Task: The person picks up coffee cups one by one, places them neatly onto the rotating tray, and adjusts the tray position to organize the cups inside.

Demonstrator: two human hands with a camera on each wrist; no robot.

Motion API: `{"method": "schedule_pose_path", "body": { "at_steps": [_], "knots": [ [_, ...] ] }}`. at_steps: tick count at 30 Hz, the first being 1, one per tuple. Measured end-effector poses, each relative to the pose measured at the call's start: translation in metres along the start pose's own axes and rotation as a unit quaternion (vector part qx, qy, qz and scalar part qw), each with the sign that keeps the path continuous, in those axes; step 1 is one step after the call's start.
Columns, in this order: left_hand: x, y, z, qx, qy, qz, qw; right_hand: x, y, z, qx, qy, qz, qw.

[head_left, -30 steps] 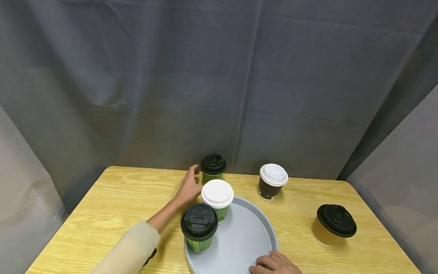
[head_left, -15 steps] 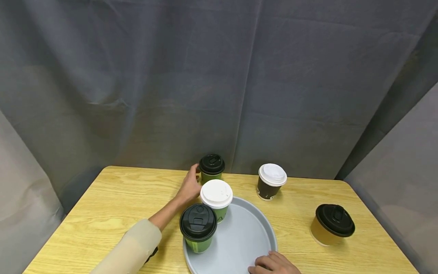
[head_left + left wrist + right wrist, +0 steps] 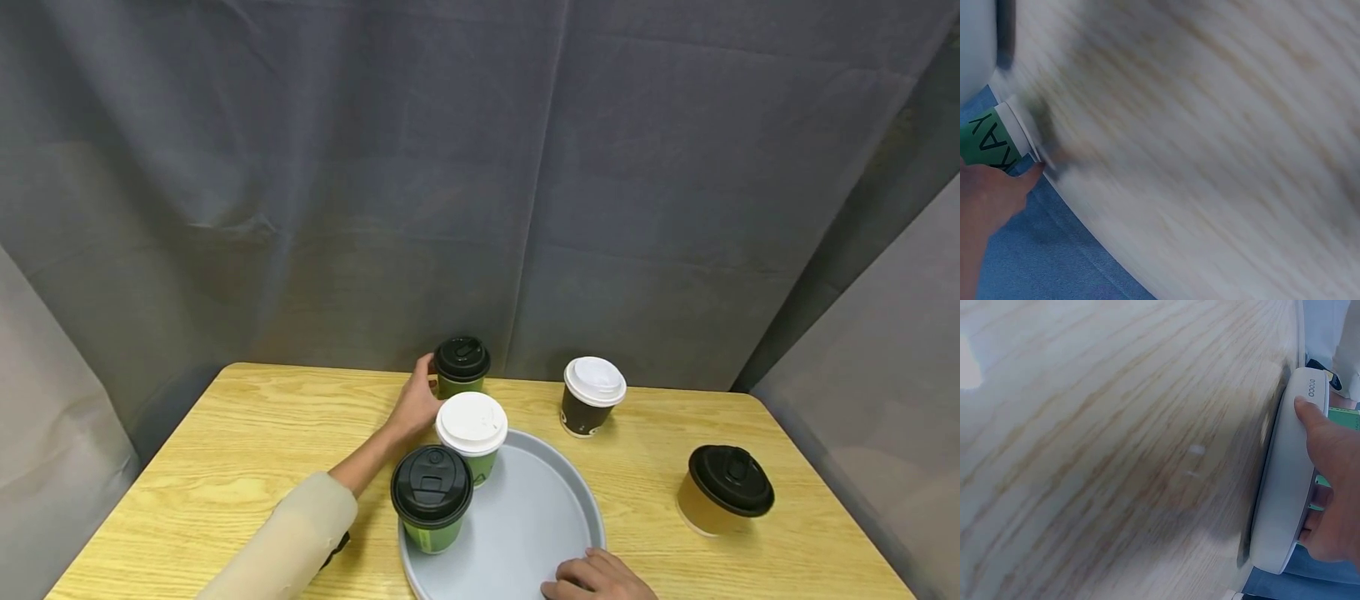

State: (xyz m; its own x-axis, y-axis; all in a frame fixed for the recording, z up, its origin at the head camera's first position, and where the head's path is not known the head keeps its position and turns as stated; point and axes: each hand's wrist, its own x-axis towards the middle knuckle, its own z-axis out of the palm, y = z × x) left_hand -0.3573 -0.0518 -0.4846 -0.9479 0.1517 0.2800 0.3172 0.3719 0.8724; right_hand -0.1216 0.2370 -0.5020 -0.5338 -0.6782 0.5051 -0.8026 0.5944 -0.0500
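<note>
Both sides busy: left hand (image 3: pixel 415 408) on the far green cup (image 3: pixel 461 387), right hand (image 3: pixel 600 577) on the tray (image 3: pixel 532 525)!

Here's the left hand, fingers curled round the far green cup, black lid on top, at the table's (image 3: pixel 262 433) back edge beyond the tray. Down front, the right hand grips the tray's rim, thumb outside, fingers inside. Aboard the tray, a white-lidded green cup (image 3: pixel 472 433) stands just behind a black-lidded green cup (image 3: pixel 432 500). Over to the right, a dark cup (image 3: pixel 585 417) and a tan cup (image 3: pixel 703 507) stand well apart.
</note>
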Motion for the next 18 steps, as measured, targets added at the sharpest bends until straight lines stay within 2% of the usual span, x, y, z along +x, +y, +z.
{"method": "schedule_pose_path", "body": {
  "at_steps": [4, 11, 18],
  "knots": [
    [0.0007, 0.0004, 0.0001, -0.006, -0.005, 0.002, 1.0000, -0.0004, 0.0001, 0.0004, 0.002, 0.006, -0.001, 1.000],
    [0.0038, -0.0020, 0.0043, -0.018, -0.004, 0.009, 0.9998, -0.0009, -0.0013, -0.0011, 0.009, -0.009, 0.017, 1.000],
    [0.0045, -0.0020, 0.0063, -0.028, 0.000, 0.025, 0.9993, -0.0013, -0.0008, 0.0005, 0.003, 0.001, 0.011, 1.000]
  ]
}}
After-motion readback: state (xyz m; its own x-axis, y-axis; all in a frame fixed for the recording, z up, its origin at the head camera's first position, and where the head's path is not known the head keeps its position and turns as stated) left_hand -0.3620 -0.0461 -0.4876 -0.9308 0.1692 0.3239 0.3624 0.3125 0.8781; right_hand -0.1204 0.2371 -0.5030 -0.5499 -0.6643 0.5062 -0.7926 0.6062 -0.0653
